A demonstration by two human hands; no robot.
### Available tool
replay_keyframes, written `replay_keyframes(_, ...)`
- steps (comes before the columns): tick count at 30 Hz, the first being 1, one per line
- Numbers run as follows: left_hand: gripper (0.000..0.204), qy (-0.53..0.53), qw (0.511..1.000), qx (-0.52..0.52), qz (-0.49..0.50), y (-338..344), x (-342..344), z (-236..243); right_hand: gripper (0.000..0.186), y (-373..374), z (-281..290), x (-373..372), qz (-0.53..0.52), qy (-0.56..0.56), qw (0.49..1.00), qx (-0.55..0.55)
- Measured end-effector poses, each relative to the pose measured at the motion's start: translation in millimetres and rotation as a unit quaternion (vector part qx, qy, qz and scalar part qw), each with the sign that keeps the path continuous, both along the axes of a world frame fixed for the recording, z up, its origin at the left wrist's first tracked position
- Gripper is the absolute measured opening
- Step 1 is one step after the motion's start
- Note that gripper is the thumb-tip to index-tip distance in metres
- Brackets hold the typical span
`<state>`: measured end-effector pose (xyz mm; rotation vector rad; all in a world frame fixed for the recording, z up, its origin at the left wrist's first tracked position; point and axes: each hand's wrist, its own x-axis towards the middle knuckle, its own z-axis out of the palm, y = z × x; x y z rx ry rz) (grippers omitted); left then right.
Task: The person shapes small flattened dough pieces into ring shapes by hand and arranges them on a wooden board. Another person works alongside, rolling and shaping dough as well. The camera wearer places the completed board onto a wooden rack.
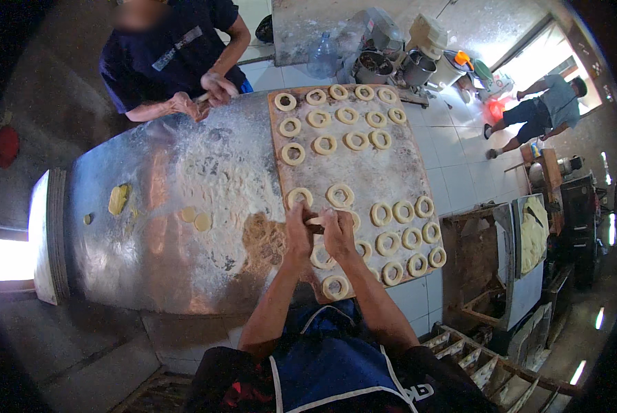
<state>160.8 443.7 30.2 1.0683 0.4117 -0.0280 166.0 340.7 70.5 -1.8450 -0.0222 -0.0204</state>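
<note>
My left hand (pixel 299 233) and my right hand (pixel 338 233) are close together over the near left part of a floured wooden board (pixel 350 165). Between them a short piece of pale dough (pixel 315 221) shows, with the fingers of both hands closed around it. Dough rings lie in rows on the board: one ring (pixel 299 197) is just beyond my left hand, another ring (pixel 340 195) beyond my right. Part of a ring (pixel 322 257) shows below my hands, and my right hand and forearm cover parts of others.
The board rests at the right of a floured metal table (pixel 116 255). Small dough pieces (pixel 202 221) and a yellow lump (pixel 119 199) lie there. Across the table a co-worker (pixel 171 62) handles dough. Another person (pixel 542 113) stands at the far right. A rack (pixel 501 372) stands near right.
</note>
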Motion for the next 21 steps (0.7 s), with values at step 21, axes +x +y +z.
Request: replay_keyframes(21,0.035,-0.274,0.829,0.469,0.130,-117.6,53.6,-64.1,0.057,-123.8,-20.2,45.0,0.088,-0.124,0.979,-0.137)
